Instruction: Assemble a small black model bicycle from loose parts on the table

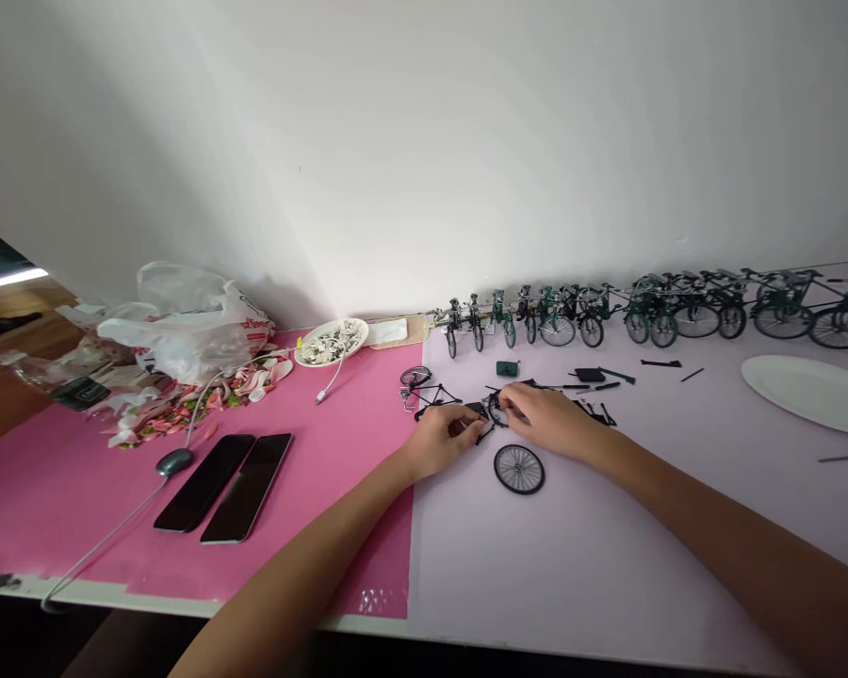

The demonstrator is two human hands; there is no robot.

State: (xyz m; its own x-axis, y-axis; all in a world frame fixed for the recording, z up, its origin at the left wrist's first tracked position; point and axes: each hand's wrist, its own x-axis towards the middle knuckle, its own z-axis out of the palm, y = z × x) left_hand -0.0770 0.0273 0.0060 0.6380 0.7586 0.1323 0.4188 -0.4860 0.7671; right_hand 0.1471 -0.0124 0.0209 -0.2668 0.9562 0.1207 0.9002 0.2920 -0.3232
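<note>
My left hand (444,436) is closed on the rear part of a black model bicycle frame (438,400) lying over the seam between the pink and pale table covers. The frame's small spoked front wheel (415,376) and handlebar point to the far left. My right hand (546,418) pinches a thin dark part (496,407) at the frame's right end; my fingers partly hide it. A loose spoked wheel (519,469) lies flat just in front of my hands. Beyond them sits a small green block (507,368), and black and green strips (590,375) lie past my right hand.
Assembled model bicycles (699,306) stand in a row along the wall. At right is a white oval plate (812,391). To the left are two phones (247,490), a cable with a dark oval piece (174,461), a bowl of small parts (332,341), a plastic bag (190,325) and scattered peelings (184,405).
</note>
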